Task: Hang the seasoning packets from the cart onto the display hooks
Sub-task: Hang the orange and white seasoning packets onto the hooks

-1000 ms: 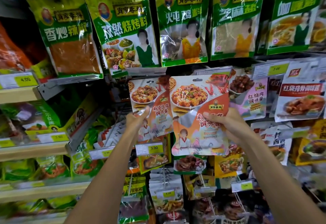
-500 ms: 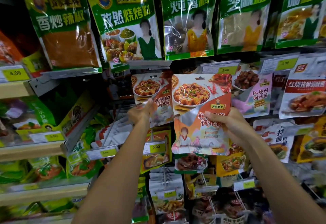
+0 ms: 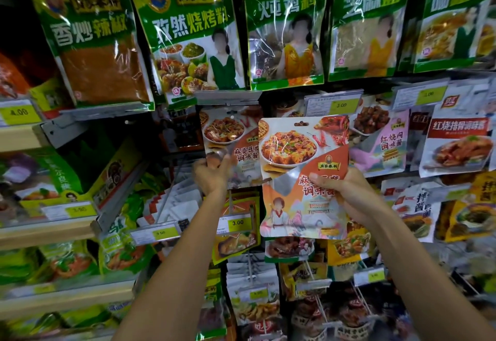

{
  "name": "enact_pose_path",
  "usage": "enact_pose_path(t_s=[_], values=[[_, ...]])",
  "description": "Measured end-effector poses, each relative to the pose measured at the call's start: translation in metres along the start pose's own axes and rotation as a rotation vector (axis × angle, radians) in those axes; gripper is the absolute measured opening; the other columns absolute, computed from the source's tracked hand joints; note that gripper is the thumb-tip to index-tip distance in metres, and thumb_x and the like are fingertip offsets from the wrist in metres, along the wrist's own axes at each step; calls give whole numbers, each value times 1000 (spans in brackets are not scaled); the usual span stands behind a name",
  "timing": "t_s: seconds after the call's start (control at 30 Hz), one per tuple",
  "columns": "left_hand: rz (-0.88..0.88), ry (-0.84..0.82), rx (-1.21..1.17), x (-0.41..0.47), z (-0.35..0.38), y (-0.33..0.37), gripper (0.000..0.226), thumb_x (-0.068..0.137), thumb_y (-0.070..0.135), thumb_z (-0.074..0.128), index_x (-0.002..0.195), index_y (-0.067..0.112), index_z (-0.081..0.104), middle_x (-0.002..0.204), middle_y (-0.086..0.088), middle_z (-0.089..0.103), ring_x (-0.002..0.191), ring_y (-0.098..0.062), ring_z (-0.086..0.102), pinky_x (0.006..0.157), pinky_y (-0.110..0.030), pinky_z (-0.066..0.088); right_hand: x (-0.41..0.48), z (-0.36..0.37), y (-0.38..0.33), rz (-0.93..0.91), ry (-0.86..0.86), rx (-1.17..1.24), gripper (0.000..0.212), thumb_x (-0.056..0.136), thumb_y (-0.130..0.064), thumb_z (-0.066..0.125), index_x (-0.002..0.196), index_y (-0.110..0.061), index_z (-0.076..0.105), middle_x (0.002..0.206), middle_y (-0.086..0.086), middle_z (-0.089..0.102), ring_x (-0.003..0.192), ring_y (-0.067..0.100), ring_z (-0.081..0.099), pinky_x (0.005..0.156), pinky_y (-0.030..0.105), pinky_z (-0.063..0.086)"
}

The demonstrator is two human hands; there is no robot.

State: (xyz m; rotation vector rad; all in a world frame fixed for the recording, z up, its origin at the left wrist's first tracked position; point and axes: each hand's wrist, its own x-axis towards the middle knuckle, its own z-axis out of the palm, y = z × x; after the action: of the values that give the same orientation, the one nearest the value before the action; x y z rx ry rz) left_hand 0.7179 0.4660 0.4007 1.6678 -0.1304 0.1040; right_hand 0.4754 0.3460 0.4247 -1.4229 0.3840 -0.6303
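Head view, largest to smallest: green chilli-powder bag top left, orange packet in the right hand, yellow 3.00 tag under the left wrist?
1. green chilli-powder bag
2. orange packet, though it is nearer the camera
3. yellow 3.00 tag

Held packet (image 3: 303, 179): smooth, glossy printed plastic film with glare streaks. Hung packet (image 3: 229, 136): the same glossy film. Green bags (image 3: 188, 32), top row: shiny, creased plastic with clear windows. Shelf (image 3: 45, 230), front edge: pale, matt, wood-look. Bracket (image 3: 64, 131) at a shelf end: dull grey metal. Price tag (image 3: 237, 223): matt paper in a clear plastic holder. Hook (image 3: 170, 191): thin metal wire.
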Motion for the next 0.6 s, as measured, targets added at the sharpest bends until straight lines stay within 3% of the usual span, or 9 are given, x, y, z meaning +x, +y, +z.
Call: enact_pose_path(t_s=[0.07, 0.13, 0.2, 0.23, 0.3, 0.37, 0.5, 0.6], values=[[153, 42, 20, -22, -21, -3, 51, 81, 36, 73, 114, 3, 55, 113, -13, 58, 105, -27, 56, 86, -35, 47, -3, 4, 0, 14, -7, 8, 47, 57, -24, 81, 100, -8, 66, 97, 9, 75, 92, 23, 72, 80, 33, 55], [251, -21, -22, -51, -41, 1, 47, 83, 45, 68, 115, 13, 56, 108, 0, 56, 100, -13, 55, 80, -26, 46, -6, 12, -1, 18, -16, 28, 49, 57, -23, 81, 101, -9, 66, 96, 7, 76, 90, 21, 73, 73, 28, 56], [253, -310, -129, -77, -55, 10, 43, 80, 57, 57, 106, 23, 59, 95, 11, 62, 86, 2, 60, 70, -11, 45, -8, 21, -2, 16, -33, 58, 47, 59, -20, 80, 101, -9, 65, 93, 4, 76, 87, 18, 73, 67, 24, 57], [235, -467, -172, -86, -60, 15, 46, 77, 60, 55, 105, 23, 60, 87, 11, 64, 78, 0, 62, 64, -8, 46, -8, 27, -3, 16, -44, 68, 46, 60, -19, 80, 102, -8, 65, 92, 4, 76, 86, 17, 73, 66, 24, 57], [194, -687, -192, -98, -66, 23, 58, 70, 68, 59, 100, 18, 62, 61, 2, 63, 53, -12, 61, 46, -18, 49, -10, 39, -3, 22, -70, 79, 46, 62, -18, 80, 103, -8, 64, 95, 5, 76, 89, 19, 73, 72, 29, 58], [183, -677, -112, -103, -70, 29, 68, 57, 73, 68, 84, 10, 63, 48, -8, 58, 39, -21, 56, 35, -28, 46, -12, 52, -4, 14, -87, 91, 43, 64, -18, 80, 103, -9, 65, 97, 6, 76, 90, 18, 73, 74, 29, 58], [202, -592, -111, -97, -70, 26, 37, 62, 53, 77, 52, 24, 56, 39, 5, 53, 33, -10, 49, 36, -21, 39, -15, 64, -7, -108, -55, -59, 12, 82, -16, 74, 91, -17, 66, 82, -8, 75, 78, 2, 70, 65, 16, 53], [128, -558, -142, -86, -70, 18, 46, 65, 49, 77, 49, 14, 52, 38, -2, 47, 29, -13, 41, 35, -21, 35, -15, 53, -12, -333, 237, -423, 10, 92, -24, 63, 97, -15, 63, 90, -8, 66, 87, 10, 65, 76, 23, 52]])
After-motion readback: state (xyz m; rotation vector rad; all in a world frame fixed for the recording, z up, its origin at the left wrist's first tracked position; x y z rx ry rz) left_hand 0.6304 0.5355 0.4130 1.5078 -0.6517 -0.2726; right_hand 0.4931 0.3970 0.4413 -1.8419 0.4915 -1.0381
